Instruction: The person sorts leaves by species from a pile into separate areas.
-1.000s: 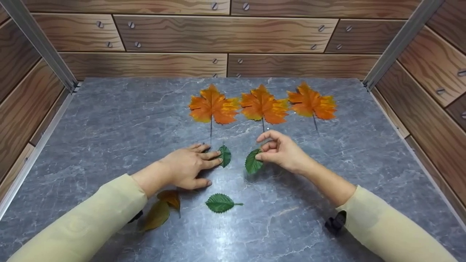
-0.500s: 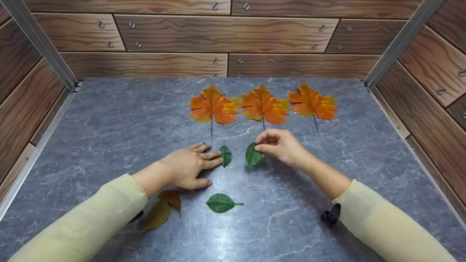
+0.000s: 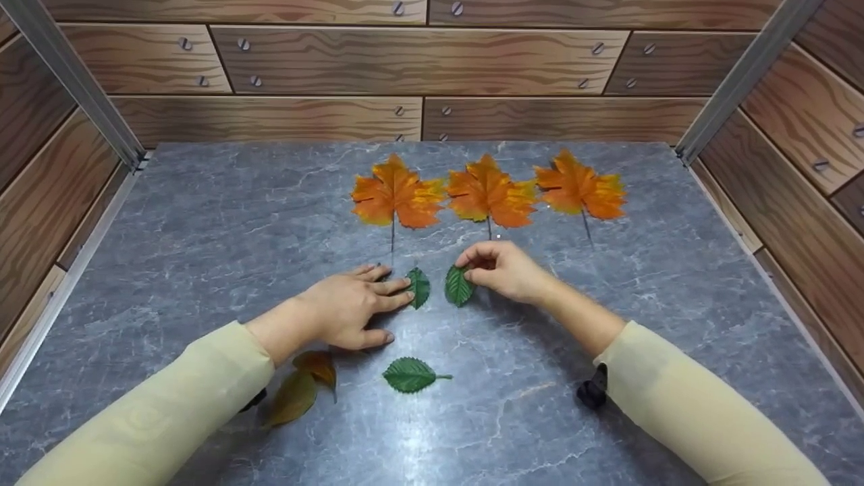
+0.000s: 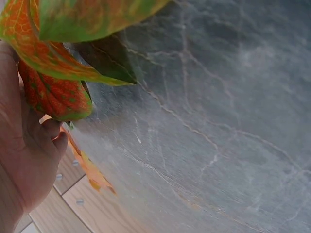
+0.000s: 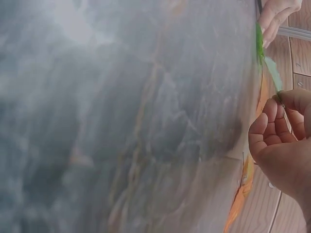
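In the head view my left hand (image 3: 347, 307) lies flat with its fingers spread, two fingertips on the left edge of a green leaf (image 3: 420, 288). To the right of it, my right hand (image 3: 509, 271) pinches another green leaf (image 3: 458, 287) between thumb and fingers, a small gap apart from the first. The right wrist view shows that pinched leaf (image 5: 273, 73) edge-on, at the fingertips of the right hand (image 5: 284, 133). A third green leaf (image 3: 409, 375) with a short stem lies on the table nearer the front.
Three orange maple leaves (image 3: 397, 196) lie in a row at the back of the grey marbled table (image 3: 236, 202). Yellowish and brownish leaves (image 3: 295, 398) sit beneath the left forearm; mottled leaves (image 4: 53, 92) appear close up in the left wrist view. Wood-patterned walls (image 3: 418, 61) enclose the table.
My right hand has shifted left with the pinched leaf, bringing it closer to the leaf under my left fingers. The pinched leaf has also moved slightly away from me. My left hand stays put.
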The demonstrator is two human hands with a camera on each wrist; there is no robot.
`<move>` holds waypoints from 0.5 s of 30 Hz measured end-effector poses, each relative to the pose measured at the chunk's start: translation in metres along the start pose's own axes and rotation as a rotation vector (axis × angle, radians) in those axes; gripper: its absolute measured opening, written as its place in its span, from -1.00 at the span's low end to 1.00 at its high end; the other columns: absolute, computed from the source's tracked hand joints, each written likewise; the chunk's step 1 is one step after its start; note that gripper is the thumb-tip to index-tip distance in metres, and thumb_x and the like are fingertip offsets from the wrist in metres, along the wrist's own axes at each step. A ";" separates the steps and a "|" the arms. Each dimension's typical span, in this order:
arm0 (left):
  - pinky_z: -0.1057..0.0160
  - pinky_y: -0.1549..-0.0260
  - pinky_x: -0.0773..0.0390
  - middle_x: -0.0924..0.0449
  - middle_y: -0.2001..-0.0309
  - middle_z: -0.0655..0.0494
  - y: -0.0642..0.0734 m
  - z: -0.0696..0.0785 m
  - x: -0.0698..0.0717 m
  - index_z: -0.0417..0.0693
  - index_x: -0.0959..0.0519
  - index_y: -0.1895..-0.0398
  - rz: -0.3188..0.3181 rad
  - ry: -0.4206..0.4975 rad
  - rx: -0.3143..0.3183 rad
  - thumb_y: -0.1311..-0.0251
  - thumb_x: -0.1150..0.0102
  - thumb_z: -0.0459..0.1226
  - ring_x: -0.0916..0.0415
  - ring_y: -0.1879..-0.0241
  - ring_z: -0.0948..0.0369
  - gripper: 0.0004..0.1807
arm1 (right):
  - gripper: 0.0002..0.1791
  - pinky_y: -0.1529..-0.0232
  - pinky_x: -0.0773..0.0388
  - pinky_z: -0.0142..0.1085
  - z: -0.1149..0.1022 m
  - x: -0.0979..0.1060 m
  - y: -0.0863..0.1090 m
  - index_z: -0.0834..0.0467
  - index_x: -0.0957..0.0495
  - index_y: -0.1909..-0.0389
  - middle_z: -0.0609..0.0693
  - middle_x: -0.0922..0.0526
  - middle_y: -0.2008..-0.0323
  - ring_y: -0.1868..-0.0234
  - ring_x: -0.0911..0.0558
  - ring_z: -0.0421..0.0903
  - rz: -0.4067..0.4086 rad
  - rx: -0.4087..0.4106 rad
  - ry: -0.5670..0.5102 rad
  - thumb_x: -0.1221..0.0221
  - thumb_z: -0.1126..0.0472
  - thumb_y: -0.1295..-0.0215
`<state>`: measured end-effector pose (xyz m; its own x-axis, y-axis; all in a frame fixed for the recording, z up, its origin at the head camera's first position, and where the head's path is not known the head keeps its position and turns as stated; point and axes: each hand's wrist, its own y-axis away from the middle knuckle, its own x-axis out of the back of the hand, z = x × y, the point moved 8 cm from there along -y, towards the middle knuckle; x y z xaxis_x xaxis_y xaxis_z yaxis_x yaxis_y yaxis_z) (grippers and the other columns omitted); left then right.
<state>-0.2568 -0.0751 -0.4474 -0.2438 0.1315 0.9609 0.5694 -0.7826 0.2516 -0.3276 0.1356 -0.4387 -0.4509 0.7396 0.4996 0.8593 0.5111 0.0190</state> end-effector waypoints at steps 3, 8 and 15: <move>-0.09 -0.61 0.02 -0.07 -0.68 0.04 0.000 0.000 0.001 0.11 -0.15 -0.72 0.002 -0.004 0.000 -0.56 -0.02 0.18 0.03 -0.64 -0.17 -0.20 | -0.80 0.14 -0.59 -0.40 0.000 -0.002 -0.003 0.35 -0.72 0.03 0.19 -0.76 0.14 0.19 -0.64 -0.12 -0.008 0.004 0.018 -0.27 0.45 -0.38; -0.09 -0.61 0.02 -0.07 -0.68 0.04 0.001 0.001 0.001 0.10 -0.15 -0.72 0.005 -0.007 -0.004 -0.56 -0.02 0.19 0.02 -0.64 -0.17 -0.20 | -0.81 0.15 -0.57 -0.38 0.003 -0.006 -0.006 0.33 -0.73 0.02 0.17 -0.77 0.13 0.18 -0.64 -0.12 -0.017 0.013 0.043 -0.29 0.43 -0.39; -0.09 -0.61 0.02 -0.09 -0.68 0.02 0.001 0.000 0.001 0.09 -0.17 -0.71 0.014 0.008 -0.007 -0.55 -0.04 0.18 0.02 -0.64 -0.18 -0.20 | -0.78 0.24 -0.53 -0.40 0.005 -0.007 -0.008 0.34 -0.72 0.01 0.13 -0.77 0.17 0.24 -0.62 -0.17 -0.019 0.018 0.044 -0.29 0.44 -0.37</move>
<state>-0.2562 -0.0758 -0.4466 -0.2420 0.1156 0.9634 0.5676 -0.7884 0.2372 -0.3326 0.1289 -0.4466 -0.4560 0.7095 0.5373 0.8458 0.5333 0.0136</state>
